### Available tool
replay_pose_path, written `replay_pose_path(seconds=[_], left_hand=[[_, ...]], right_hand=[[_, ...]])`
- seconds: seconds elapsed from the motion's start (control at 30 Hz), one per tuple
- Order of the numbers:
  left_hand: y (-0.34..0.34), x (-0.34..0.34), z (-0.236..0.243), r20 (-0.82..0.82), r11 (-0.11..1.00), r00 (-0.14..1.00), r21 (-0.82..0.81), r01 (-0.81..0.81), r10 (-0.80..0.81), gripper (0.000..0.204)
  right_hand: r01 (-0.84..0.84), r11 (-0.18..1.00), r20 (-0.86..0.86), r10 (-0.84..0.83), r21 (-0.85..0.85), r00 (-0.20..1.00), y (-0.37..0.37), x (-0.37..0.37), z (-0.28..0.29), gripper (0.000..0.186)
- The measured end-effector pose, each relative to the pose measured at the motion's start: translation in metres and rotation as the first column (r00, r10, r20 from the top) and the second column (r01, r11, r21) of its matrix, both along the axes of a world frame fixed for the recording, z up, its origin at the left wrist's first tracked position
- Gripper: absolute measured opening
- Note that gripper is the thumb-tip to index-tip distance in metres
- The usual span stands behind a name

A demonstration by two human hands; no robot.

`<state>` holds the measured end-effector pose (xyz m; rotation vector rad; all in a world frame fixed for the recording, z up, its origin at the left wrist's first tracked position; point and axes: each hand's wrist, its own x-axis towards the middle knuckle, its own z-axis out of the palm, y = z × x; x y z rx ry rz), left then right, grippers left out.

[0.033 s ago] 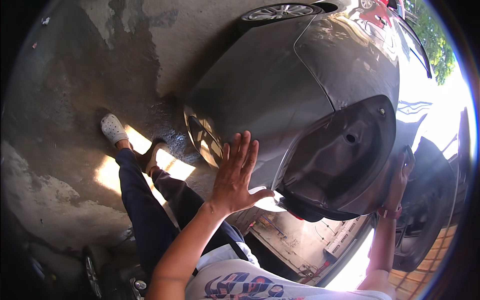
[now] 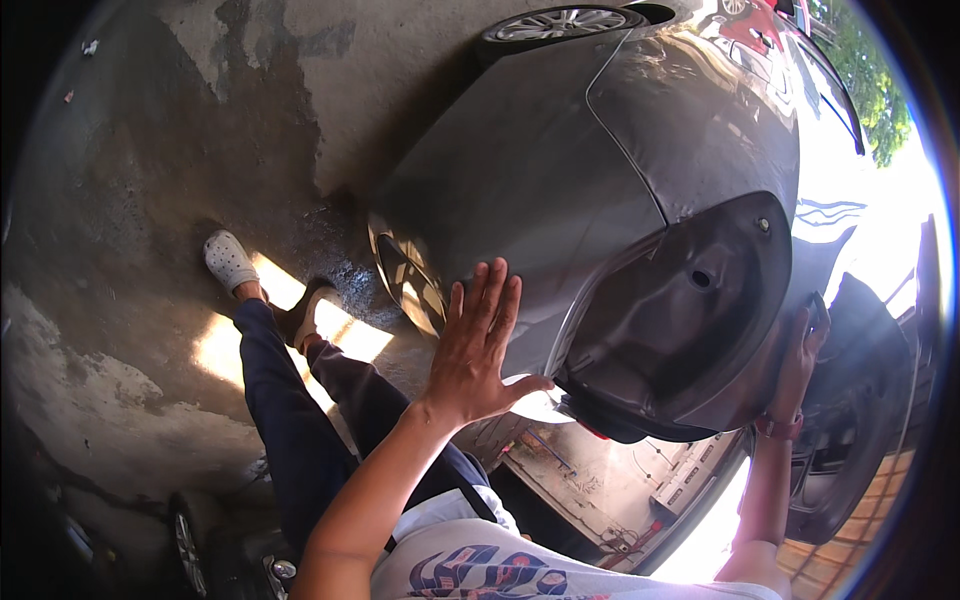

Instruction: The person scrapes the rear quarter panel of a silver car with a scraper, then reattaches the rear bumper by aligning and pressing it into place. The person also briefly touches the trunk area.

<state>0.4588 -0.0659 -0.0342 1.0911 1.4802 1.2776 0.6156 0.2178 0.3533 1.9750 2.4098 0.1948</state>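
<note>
My left hand (image 2: 470, 352) is open, palm toward the grey rear bumper (image 2: 520, 220) of a car, its fingers extended over the panel. Whether the palm touches the bumper I cannot tell. Beside it a large dark lamp recess (image 2: 650, 310), with a round hole and no lamp in it, fills the car's corner. My right hand (image 2: 795, 365), with a reddish-brown band at the wrist, is at the far edge of that recess by the raised boot lid (image 2: 860, 400). Its fingers are closed around a small dark thing (image 2: 819, 313) that is too unclear to name.
A car wheel (image 2: 565, 22) shows at the top. A lamp or reflector opening (image 2: 405, 270) is low on the bumper. The concrete floor (image 2: 230, 130) has damp patches. Another wheel (image 2: 187, 550) is at the lower left. Tools and cables (image 2: 620, 540) lie below the car's rear.
My left hand has shifted very slightly to the right and up on the bumper. My right hand stays in place.
</note>
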Motion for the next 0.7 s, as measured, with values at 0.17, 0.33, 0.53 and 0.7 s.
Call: replay_pose_path(seconds=[0.17, 0.33, 0.53, 0.7], left_hand=[[0.072, -0.021, 0.006, -0.099, 0.995, 0.991, 0.028, 0.097, -0.094, 0.131], [0.116, -0.048, -0.023, 0.002, 0.984, 0.987, -0.076, 0.159, -0.159, 0.126], [0.118, -0.069, -0.048, 0.231, 0.923, 0.961, -0.313, 0.222, -0.152, 0.123], [0.174, -0.061, -0.017, 0.169, 0.937, 0.968, -0.266, 0.225, -0.184, 0.132]], right_hand=[[-0.052, 0.998, 0.033, 0.051, 0.037, 0.998, -0.002, 0.0, 0.001, 0.057], [-0.128, 0.991, 0.198, 0.118, 0.043, 0.973, -0.004, -0.004, 0.0, 0.058], [-0.157, 0.986, 0.165, 0.147, 0.055, 0.975, -0.008, -0.013, -0.005, 0.06], [-0.188, 0.979, 0.239, 0.165, 0.075, 0.957, -0.008, -0.018, -0.005, 0.058]])
